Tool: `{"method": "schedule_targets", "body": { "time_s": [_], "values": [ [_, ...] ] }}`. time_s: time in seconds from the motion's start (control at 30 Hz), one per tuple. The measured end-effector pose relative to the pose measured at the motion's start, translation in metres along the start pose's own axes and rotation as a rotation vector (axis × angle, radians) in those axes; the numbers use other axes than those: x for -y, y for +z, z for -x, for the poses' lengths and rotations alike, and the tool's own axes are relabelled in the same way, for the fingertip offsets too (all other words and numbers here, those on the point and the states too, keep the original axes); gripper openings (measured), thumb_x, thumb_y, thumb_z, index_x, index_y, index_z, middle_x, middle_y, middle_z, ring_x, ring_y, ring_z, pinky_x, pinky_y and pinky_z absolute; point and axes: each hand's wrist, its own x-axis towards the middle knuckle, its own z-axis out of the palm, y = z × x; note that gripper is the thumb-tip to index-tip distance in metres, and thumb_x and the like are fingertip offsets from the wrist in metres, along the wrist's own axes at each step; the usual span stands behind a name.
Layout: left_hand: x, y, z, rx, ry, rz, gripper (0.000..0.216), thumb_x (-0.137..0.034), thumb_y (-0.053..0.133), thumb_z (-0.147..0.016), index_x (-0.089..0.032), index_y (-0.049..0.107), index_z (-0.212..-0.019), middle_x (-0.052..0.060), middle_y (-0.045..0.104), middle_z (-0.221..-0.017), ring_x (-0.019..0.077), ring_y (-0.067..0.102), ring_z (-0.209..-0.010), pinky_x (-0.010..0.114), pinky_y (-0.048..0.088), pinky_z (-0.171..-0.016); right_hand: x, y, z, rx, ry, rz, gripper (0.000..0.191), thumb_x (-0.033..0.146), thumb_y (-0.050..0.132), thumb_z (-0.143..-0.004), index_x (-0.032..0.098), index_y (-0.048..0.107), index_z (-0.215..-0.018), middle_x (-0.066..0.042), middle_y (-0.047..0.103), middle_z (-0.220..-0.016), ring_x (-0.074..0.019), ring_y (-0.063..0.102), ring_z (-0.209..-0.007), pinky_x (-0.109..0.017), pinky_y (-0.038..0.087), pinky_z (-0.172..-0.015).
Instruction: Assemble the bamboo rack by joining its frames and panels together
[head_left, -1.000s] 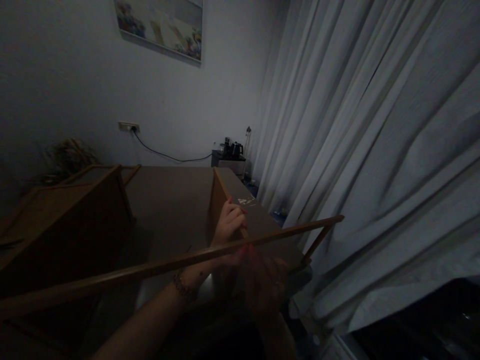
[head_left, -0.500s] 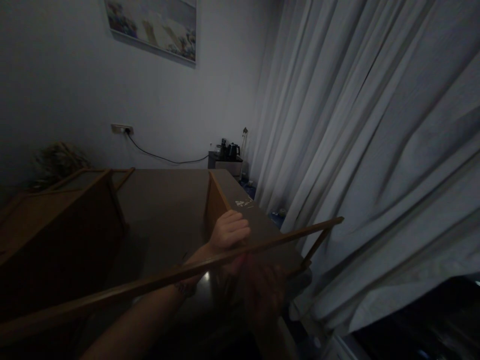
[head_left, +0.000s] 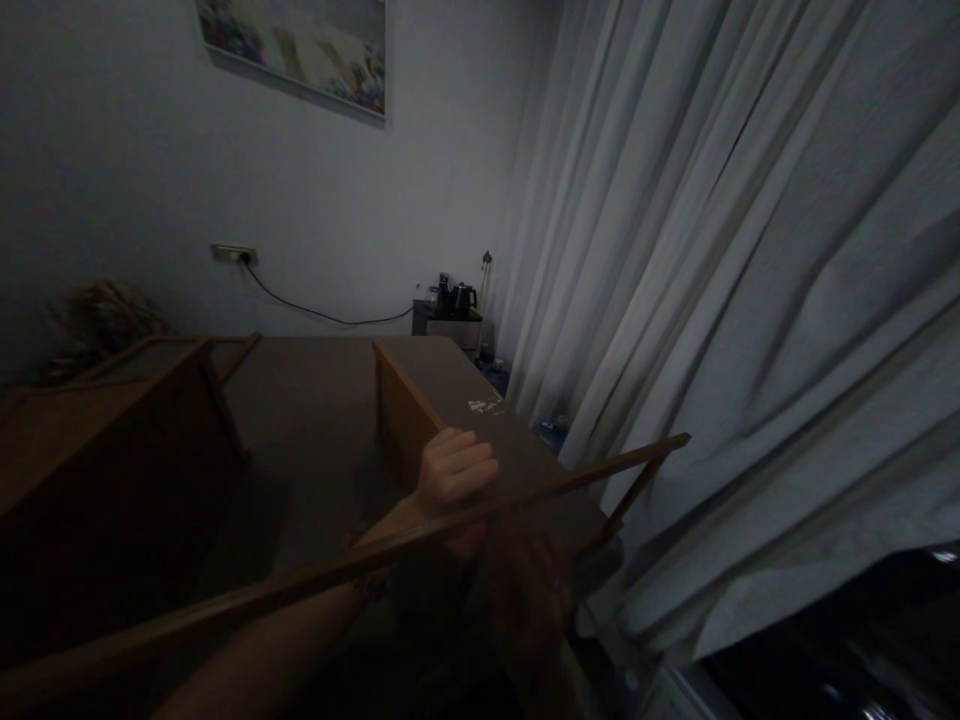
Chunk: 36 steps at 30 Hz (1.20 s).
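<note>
In a dim room, my left hand [head_left: 455, 470] curls its grip over the top edge of a wooden panel [head_left: 409, 415] that stands upright on a dark board [head_left: 322, 440], part of a piece of furniture lying on its side. My right hand [head_left: 529, 585] sits lower, in shadow just beneath a thin wooden rail [head_left: 360, 565] that crosses the view from lower left to the curtain [head_left: 712, 300]; whether that grip is closed on anything I cannot tell. The panel runs away from me toward the far wall, its near end under my left fingers. A second wooden frame [head_left: 112, 420] lies well apart to the left. To hold this well, I judge the left grip should stay firm on the edge and keep the panel square to the board, while the right hand works by feel, since the light shows little there. A kettle [head_left: 463, 297] stands on a small unit near the far corner.
</note>
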Motion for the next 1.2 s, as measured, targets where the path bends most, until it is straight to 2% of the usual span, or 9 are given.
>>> {"method": "schedule_targets", "body": {
  "time_s": [0.1, 0.17, 0.27, 0.43, 0.53, 0.73, 0.9, 1.0, 1.2],
  "values": [
    [-0.0020, -0.0018, -0.0038, -0.025, 0.004, -0.022, 0.053, -0.048, 0.012, -0.096, -0.022, 0.033, -0.054, -0.002, 0.032, -0.048, 0.0152, 0.030, -0.049, 0.034, 0.021, -0.052, -0.0008, -0.0003, -0.0021, -0.026, -0.013, 0.002, 0.036, 0.005, 0.043, -0.088, 0.020, 0.061, -0.115, -0.005, 0.071, -0.081, -0.0210, 0.061, -0.074, -0.034, 0.042, -0.068],
    [-0.0007, -0.0002, -0.0050, -0.036, 0.013, -0.041, 0.047, -0.036, 0.023, -0.098, -0.021, 0.032, -0.054, -0.003, 0.031, -0.048, 0.0140, 0.029, -0.049, 0.033, 0.021, -0.052, 0.0000, -0.0008, -0.0033, -0.028, -0.013, 0.005, 0.036, 0.004, 0.044, -0.087, 0.020, 0.062, -0.114, -0.005, 0.071, -0.080, -0.0207, 0.061, -0.073, -0.034, 0.042, -0.068],
    [0.0018, 0.0042, -0.0040, -0.048, 0.009, -0.056, 0.046, -0.029, 0.027, -0.098, -0.020, 0.033, -0.053, -0.003, 0.032, -0.048, 0.0142, 0.030, -0.050, 0.033, 0.021, -0.053, 0.0014, -0.0013, -0.0039, -0.012, -0.005, 0.003, 0.037, 0.004, 0.045, -0.086, 0.019, 0.061, -0.115, -0.005, 0.071, -0.080, -0.0209, 0.060, -0.073, -0.035, 0.042, -0.071],
    [-0.0020, 0.0045, -0.0025, -0.047, -0.035, -0.045, 0.053, -0.041, 0.013, -0.098, -0.021, 0.036, -0.054, -0.002, 0.033, -0.050, 0.0165, 0.033, -0.055, 0.034, 0.024, -0.056, 0.0014, -0.0019, -0.0037, 0.004, 0.001, 0.001, 0.039, 0.003, 0.045, -0.087, 0.019, 0.058, -0.120, -0.004, 0.071, -0.079, -0.0196, 0.061, -0.071, -0.034, 0.042, -0.070],
    [-0.0049, 0.0017, -0.0040, -0.035, -0.052, -0.031, 0.054, -0.049, 0.012, -0.096, -0.022, 0.035, -0.055, -0.002, 0.033, -0.051, 0.0169, 0.034, -0.056, 0.035, 0.025, -0.057, 0.0004, -0.0024, -0.0042, 0.012, 0.002, 0.024, 0.038, 0.004, 0.045, -0.088, 0.019, 0.058, -0.121, -0.005, 0.071, -0.080, -0.0197, 0.061, -0.071, -0.034, 0.042, -0.070],
    [-0.0023, 0.0043, -0.0035, -0.035, -0.049, 0.006, 0.053, -0.054, 0.012, -0.093, -0.022, 0.030, -0.055, -0.002, 0.031, -0.050, 0.0167, 0.033, -0.054, 0.035, 0.024, -0.056, -0.0009, -0.0003, -0.0003, 0.017, -0.003, -0.015, 0.040, 0.006, 0.045, -0.089, 0.019, 0.057, -0.125, -0.006, 0.073, -0.086, -0.0203, 0.064, -0.074, -0.036, 0.045, -0.072],
    [-0.0021, 0.0046, -0.0041, -0.037, -0.040, 0.051, 0.051, -0.062, 0.016, -0.088, -0.023, 0.020, -0.056, -0.002, 0.031, -0.050, 0.0164, 0.035, -0.055, 0.035, 0.025, -0.055, -0.0023, -0.0010, 0.0049, 0.092, 0.122, -0.231, 0.043, 0.006, 0.046, -0.090, 0.022, 0.056, -0.129, -0.007, 0.071, -0.089, -0.0200, 0.064, -0.080, -0.033, 0.049, -0.068],
    [-0.0023, 0.0036, -0.0048, -0.036, -0.040, 0.064, 0.051, -0.062, 0.015, -0.087, -0.023, 0.020, -0.056, -0.002, 0.031, -0.050, 0.0164, 0.035, -0.055, 0.035, 0.025, -0.055, -0.0027, -0.0037, 0.0045, 0.140, 0.220, -0.371, 0.042, 0.010, 0.042, -0.093, 0.025, 0.056, -0.129, -0.007, 0.069, -0.095, -0.0198, 0.063, -0.087, -0.033, 0.051, -0.071],
    [-0.0035, 0.0016, -0.0050, -0.019, -0.061, 0.061, 0.049, -0.059, 0.020, -0.088, -0.023, 0.021, -0.055, -0.002, 0.030, -0.050, 0.0161, 0.033, -0.055, 0.036, 0.024, -0.056, -0.0023, -0.0049, 0.0041, 0.107, 0.232, -0.420, 0.040, 0.013, 0.042, -0.094, 0.026, 0.057, -0.129, -0.006, 0.069, -0.103, -0.0199, 0.062, -0.100, -0.033, 0.052, -0.077]
  ]
}}
